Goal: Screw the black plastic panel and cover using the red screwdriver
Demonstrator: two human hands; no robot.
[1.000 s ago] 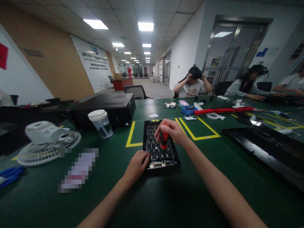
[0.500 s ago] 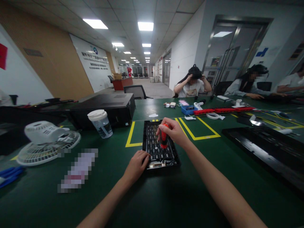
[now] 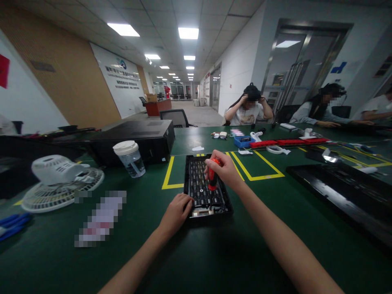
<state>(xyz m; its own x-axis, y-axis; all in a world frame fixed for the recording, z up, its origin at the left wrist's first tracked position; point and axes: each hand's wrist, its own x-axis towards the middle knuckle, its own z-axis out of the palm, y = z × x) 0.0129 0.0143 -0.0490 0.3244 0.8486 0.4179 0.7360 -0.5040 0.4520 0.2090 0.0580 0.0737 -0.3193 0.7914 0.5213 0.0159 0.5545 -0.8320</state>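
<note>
A: where's the screwdriver at?

B: in my right hand (image 3: 225,168), fist wrapped round the red screwdriver (image 3: 212,179), upright over the black keyboard (image 3: 204,192). My left hand (image 3: 177,213) lies curled, pressing on the keyboard's near-left corner.

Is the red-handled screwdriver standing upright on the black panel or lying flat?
Upright: the red-handled screwdriver stands tip-down on the black ribbed panel, gripped from above by the right hand. The left hand rests on the panel's near-left corner.
</note>
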